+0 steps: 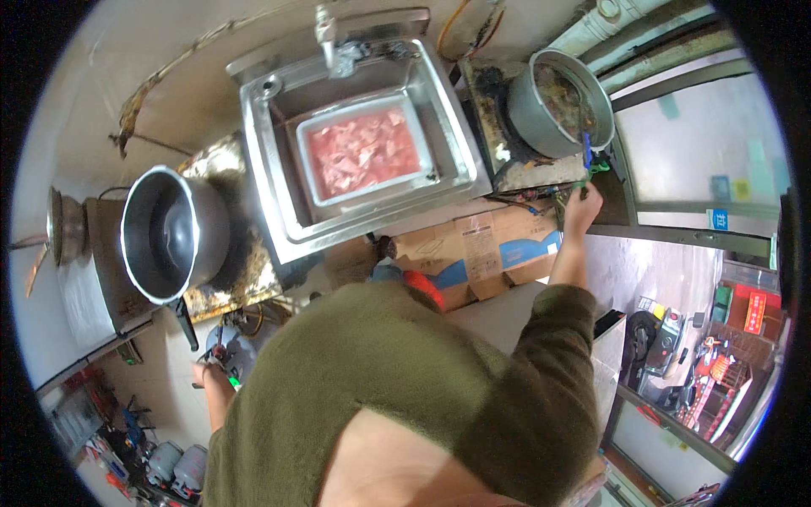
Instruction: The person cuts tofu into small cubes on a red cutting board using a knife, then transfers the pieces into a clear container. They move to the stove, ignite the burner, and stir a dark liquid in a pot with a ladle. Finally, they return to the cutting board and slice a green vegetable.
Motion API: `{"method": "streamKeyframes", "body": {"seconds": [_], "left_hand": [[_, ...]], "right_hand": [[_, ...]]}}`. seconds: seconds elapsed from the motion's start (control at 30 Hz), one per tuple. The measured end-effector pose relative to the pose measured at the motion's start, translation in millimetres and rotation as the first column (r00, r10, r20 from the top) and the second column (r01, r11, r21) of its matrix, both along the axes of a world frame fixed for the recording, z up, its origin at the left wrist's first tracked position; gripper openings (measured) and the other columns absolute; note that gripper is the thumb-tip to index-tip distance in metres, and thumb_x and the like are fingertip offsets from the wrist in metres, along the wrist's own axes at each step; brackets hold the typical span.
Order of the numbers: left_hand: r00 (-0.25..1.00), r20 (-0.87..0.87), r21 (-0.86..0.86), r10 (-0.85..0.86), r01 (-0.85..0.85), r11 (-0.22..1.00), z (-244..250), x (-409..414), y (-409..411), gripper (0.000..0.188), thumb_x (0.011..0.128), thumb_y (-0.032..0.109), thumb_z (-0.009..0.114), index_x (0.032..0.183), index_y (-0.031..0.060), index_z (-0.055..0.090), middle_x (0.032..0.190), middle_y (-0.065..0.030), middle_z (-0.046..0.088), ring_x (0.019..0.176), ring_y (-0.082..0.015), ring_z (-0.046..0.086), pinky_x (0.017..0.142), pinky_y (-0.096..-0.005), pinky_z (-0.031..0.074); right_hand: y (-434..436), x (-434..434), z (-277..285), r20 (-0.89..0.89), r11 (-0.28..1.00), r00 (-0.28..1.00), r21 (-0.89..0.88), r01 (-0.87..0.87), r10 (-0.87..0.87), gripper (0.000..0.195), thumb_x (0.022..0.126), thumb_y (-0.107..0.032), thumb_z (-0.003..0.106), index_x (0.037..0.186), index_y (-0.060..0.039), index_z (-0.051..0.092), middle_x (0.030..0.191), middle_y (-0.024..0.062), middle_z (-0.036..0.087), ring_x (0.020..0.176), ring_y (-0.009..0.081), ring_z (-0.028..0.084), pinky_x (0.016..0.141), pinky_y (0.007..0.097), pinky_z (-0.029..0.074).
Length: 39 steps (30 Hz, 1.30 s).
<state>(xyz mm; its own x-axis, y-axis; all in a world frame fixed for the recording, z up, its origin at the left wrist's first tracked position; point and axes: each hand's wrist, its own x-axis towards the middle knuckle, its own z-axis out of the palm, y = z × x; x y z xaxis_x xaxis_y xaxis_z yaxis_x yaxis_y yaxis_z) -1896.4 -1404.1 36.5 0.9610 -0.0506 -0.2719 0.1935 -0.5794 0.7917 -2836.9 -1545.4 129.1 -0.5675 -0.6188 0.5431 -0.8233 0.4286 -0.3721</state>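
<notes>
My left hand [206, 375] is low on the left, at the valve and hose fittings of a grey gas cylinder [238, 347]; its fingers are partly hidden. Far off to the right, my right hand [584, 204] is raised to the front edge of a grimy gas stove [551, 174], its fingertips at a small green thing. Just above it, a blue-handled utensil [587, 149] leans in a large metal pot [523, 114] with brownish contents. Between the hands, a steel sink [466, 146] holds a white tub [303, 158] of raw meat pieces [364, 152] in reddish water.
An empty-looking pressure cooker pot [206, 234] with a black handle stands on the left burner. A tap [325, 38] rises behind the sink. A printed cardboard box [469, 253] lies below it. Sliding glass panels [690, 139] are at right; more gas cylinders [163, 466] stand lower left.
</notes>
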Motion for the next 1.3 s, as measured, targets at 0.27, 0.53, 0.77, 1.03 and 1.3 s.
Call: {"method": "streamKeyframes", "body": {"seconds": [0.27,0.53,0.77,1.03,1.3], "left_hand": [[0.998,0.024,0.226,0.065,-0.068,0.972,13.3,-95.8,48.8,0.032,0.079,0.026,0.052,0.097,-0.0008,0.052,0.089,-0.0156,0.058,0.079,-0.0241,0.056,0.070,-0.0342,0.044],[1.000,0.024,0.257,0.010,-0.016,0.966,21.8,-122.9,22.6,0.032,0.078,0.025,0.052,0.096,-0.0013,0.052,0.088,-0.0159,0.058,0.078,-0.0246,0.056,0.070,-0.0344,0.044],[0.999,0.020,0.265,-0.034,0.027,0.964,14.5,-132.1,4.4,0.031,0.077,0.023,0.052,0.095,-0.0018,0.052,0.087,-0.0161,0.058,0.078,-0.0250,0.056,0.069,-0.0345,0.044],[0.997,0.023,0.275,-0.080,0.071,0.959,4.3,-127.2,-4.3,0.030,0.076,0.022,0.053,0.093,-0.0024,0.052,0.086,-0.0164,0.058,0.077,-0.0254,0.056,0.069,-0.0348,0.044],[0.994,0.046,0.272,-0.104,0.088,0.958,-9.7,-99.1,3.5,0.029,0.075,0.020,0.053,0.092,-0.0029,0.052,0.085,-0.0167,0.059,0.076,-0.0259,0.057,0.068,-0.0350,0.044]], "right_hand": [[-103.2,-96.5,24.1,0.297,0.796,0.900,0.600,0.084,-0.318,0.050,0.069,-0.031,0.060,0.108,-0.0012,0.049,0.104,0.0244,0.053,0.099,0.0360,0.051,0.083,0.0410,0.040],[-129.1,-103.2,8.9,0.192,0.827,0.940,0.545,0.136,-0.281,0.031,0.076,-0.014,0.047,0.105,-0.0011,0.044,0.100,0.0235,0.054,0.091,0.0392,0.053,0.078,0.0449,0.042],[-75.5,-84.8,9.6,0.156,0.980,0.979,0.170,0.107,-0.134,0.041,0.078,-0.012,0.050,0.116,0.0000,0.041,0.102,0.0214,0.053,0.094,0.0368,0.051,0.078,0.0391,0.040],[-49.7,-67.5,7.9,0.237,0.998,0.971,-0.052,0.047,-0.033,0.030,0.080,-0.014,0.049,0.108,-0.0027,0.046,0.092,0.0159,0.057,0.083,0.0305,0.055,0.071,0.0363,0.043],[-37.6,-10.9,39.1,0.773,0.794,-0.194,-0.564,0.226,0.604,0.022,0.083,-0.013,0.049,0.104,-0.0045,0.049,0.075,0.0015,0.050,0.053,0.0080,0.042,0.045,0.0193,0.034]]}}
